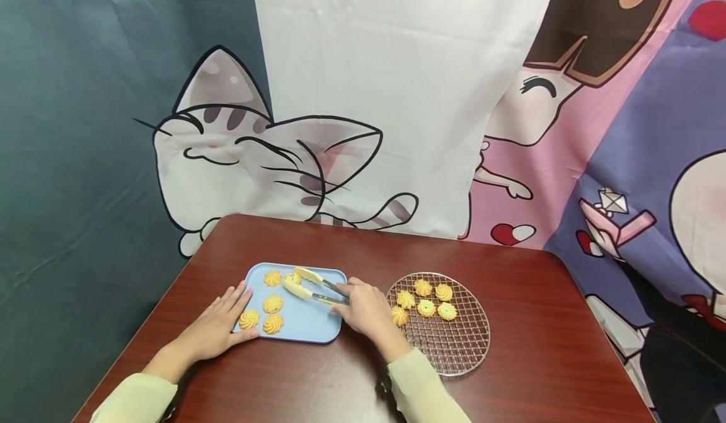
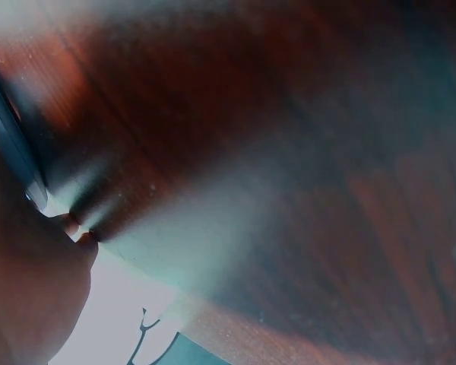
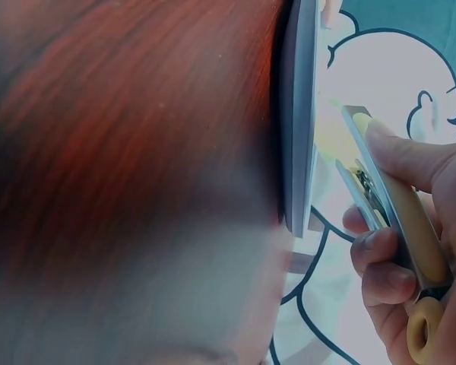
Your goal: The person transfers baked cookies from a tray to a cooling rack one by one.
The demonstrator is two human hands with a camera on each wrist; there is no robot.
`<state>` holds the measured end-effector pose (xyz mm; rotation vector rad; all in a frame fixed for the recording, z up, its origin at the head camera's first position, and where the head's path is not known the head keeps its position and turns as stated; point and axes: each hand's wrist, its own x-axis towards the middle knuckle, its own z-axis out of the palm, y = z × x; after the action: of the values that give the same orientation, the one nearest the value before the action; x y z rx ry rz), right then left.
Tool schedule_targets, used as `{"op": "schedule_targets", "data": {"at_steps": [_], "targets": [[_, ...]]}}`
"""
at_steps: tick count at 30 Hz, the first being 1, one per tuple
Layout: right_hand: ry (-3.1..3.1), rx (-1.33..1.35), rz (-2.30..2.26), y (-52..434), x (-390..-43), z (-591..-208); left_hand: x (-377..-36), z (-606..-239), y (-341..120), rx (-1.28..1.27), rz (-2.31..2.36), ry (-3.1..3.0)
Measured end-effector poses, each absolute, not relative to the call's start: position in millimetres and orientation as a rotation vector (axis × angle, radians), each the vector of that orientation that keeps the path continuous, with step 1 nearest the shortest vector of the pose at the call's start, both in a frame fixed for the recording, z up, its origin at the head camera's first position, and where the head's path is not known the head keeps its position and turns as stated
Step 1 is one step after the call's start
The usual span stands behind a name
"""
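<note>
Yellow-tipped tongs point(image 1: 311, 286), gripped by the right hand point(image 1: 365, 312), closed lightly on a crumbly-looking cookie point(image 1: 292, 278) at the blue tray's point(image 1: 306, 322) twelve o'clock; left hand point(image 1: 218, 325) lay flat, fingers open.

Your left wrist view is mostly blur: the table point(image 2: 235, 114) is smeared and the tray point(image 2: 15, 148) runs off at 9 o'clock. Your right wrist view crops the tongs point(image 3: 399, 220) at 5 o'clock.
</note>
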<state>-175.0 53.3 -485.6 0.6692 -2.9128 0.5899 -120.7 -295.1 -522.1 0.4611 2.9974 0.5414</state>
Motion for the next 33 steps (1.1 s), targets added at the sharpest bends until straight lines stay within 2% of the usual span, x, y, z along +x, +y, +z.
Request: {"op": "schedule_targets", "data": {"at_steps": [17,33], "targets": [[-2.834,0.695,0.677,77.4,-157.8,-475.3,-119.2,-519.9,-296.2,0.447,0.547,2.998],[-2.770,0.616,0.700,121.9,-140.1,-467.6,-118.6,-520.1,-295.1,0.468,0.564,3.001]]}}
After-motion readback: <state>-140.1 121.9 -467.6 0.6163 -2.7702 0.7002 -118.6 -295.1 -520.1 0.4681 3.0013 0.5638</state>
